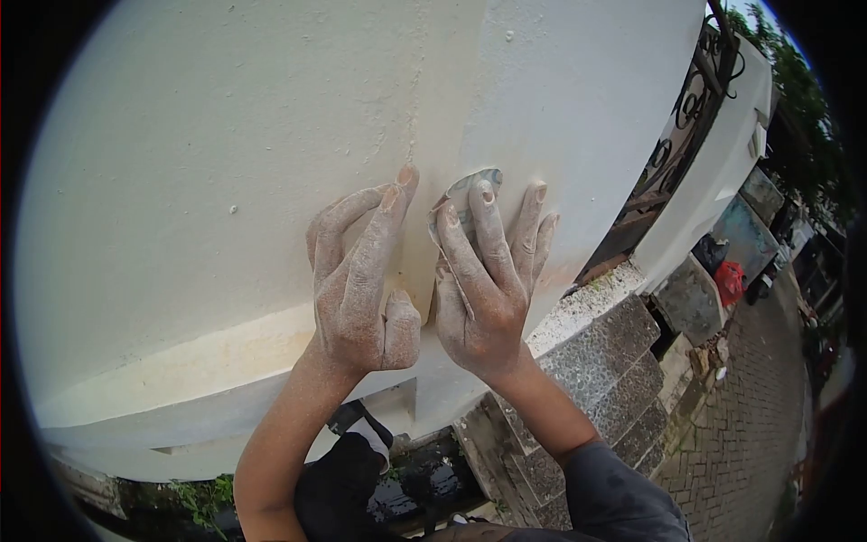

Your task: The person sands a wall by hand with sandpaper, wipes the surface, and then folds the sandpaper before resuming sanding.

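Both hands are coated in pale dust and rest against a white painted wall (271,117) near its corner. My right hand (488,280) presses a folded, printed sheet (462,191) to the wall; the sheet shows under and above the index and middle fingers, and the other fingers are spread. Left of it, my left hand (366,280) has its index finger extended with the fingertips at the wall, thumb bent, and nothing visible between the fingers.
A ledge (190,361) runs along the wall's lower part. Below are a wet drain (424,483) and stone steps (587,361). On the right are a metal gate (677,135), a red bag (729,282) and a paved lane (741,406).
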Available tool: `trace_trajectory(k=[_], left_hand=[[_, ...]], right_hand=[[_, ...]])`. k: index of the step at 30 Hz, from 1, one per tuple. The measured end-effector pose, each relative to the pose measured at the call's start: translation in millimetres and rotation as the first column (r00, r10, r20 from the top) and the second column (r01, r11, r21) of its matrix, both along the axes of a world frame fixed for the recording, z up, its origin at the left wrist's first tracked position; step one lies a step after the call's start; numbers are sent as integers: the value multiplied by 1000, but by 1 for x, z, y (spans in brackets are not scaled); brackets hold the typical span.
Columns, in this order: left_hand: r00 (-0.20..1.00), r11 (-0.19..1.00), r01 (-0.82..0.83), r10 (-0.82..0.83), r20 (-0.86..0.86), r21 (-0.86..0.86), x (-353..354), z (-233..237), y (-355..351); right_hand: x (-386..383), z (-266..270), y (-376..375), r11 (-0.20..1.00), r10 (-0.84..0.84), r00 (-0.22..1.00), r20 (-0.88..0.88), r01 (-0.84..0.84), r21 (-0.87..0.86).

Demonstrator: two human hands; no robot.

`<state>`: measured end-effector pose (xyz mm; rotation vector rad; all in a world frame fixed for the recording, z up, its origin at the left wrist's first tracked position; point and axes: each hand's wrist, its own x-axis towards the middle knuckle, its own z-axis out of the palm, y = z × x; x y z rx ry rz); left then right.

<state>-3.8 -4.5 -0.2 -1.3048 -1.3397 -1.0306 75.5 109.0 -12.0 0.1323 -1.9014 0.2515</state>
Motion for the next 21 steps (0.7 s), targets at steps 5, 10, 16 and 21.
trace_trajectory(k=[5,10,16,21], left_hand=[[999,996,-30,32,22,-90,-4,0,-17],[1000,997,-15,17,22,-75,-4,-1,-9],[999,998,-9,11,35,-65,-2,1,-17],[999,997,-32,33,15,-66,-2,-3,-7]], right_hand=[[2,-66,10,1000,12,999,45,-13,21],[-4,9,3,1000,-4,999,-39,4,-5],[4,-36,6,1000,-9,999,36,9,10],[-7,23,-3,999,-13,994,-110,18,40]])
